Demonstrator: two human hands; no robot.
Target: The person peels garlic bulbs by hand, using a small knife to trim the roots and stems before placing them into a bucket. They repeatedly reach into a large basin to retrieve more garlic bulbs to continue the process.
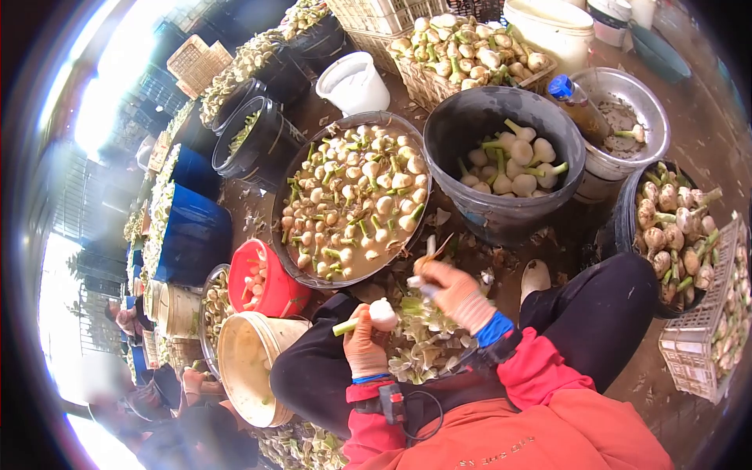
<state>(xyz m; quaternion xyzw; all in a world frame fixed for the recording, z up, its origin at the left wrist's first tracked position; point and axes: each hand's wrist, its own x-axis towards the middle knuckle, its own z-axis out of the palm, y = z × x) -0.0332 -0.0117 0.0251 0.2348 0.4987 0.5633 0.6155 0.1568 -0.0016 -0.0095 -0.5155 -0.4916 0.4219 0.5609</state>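
My left hand is closed round the green stem of a white garlic bulb, whose clean head points up and right. To its right is my right hand, fingers curled and smeared by motion. A thin pale strip of peel sticks up from its fingertips, and a whitish shape shows under them; I cannot tell what it grips. Both hands are apart, over a heap of garlic peelings between my legs. Beyond them, a wide basin holds many garlic bulbs in brown water.
A black bucket of peeled garlic stands ahead. Untrimmed garlic fills a dark tub and a crate on the right. A red basin and a cream bucket stand left. Another person sits at lower left.
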